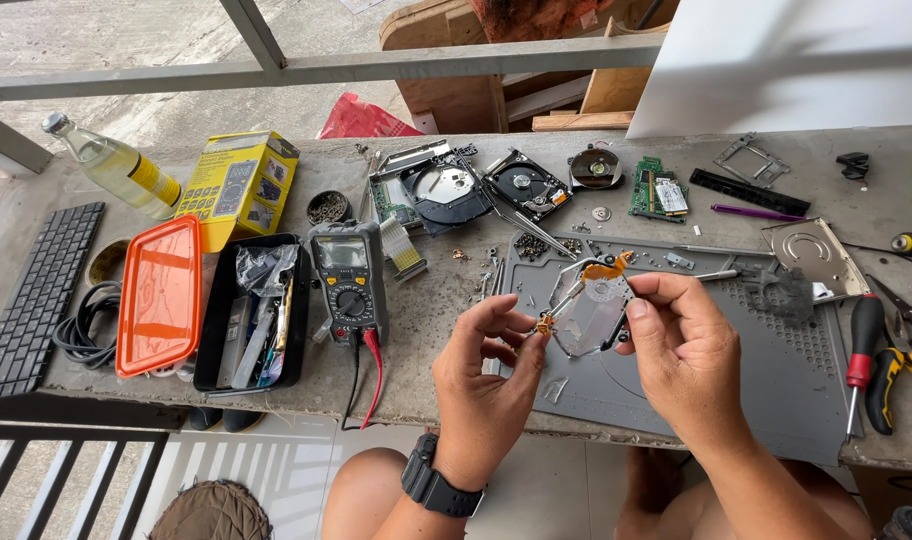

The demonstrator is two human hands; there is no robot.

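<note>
While both hands hover just above the near edge of the grey mat, they share one small part between them: a thin metal plate with an orange ribbon strip, held up off the bench. The left hand, with a black watch on its wrist, pinches the plate's left tip between thumb and forefinger; the right hand pinches its right edge the same way, the other fingers curled. The piece looks light, stiff in the metal but flimsy at the ribbon, so it is likely best gripped by the bare metal edges and kept from bending. Just left of the hands stands a multimeter with red and black leads, then a black box of tools and its orange lid. To the right lie a red-handled screwdriver and yellow-handled pliers. Farther back sit two opened disk drives, a green circuit board, loose screws and a purple pen. At the far left are a yellow carton, a glass bottle and a black keyboard
</note>
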